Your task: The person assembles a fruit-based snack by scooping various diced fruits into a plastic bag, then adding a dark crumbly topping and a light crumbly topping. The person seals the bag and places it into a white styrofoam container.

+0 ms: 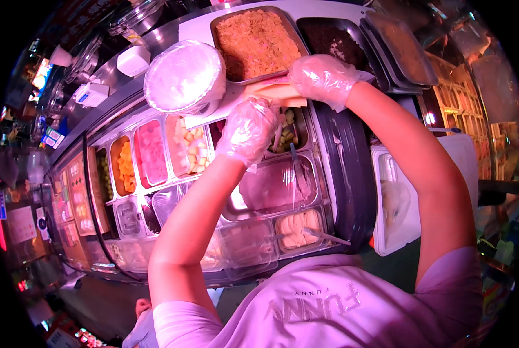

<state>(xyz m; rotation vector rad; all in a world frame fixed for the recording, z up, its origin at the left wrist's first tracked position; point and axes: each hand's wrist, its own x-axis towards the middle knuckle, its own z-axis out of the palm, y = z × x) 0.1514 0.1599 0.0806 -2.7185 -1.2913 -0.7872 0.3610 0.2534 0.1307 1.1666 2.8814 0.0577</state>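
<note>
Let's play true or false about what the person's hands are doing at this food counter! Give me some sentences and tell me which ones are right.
1. Both hands wear clear plastic gloves. True: the left hand and the right hand are both gloved.
2. The right hand rests on a thin tan wrap. True.
3. The big metal tray is empty. False: it is full of orange-brown crumbly food.
4. The round white bowl is open. False: clear film covers its top.
5. The left hand holds a spoon. False: no spoon shows in it; it hovers over the wrap.
</note>
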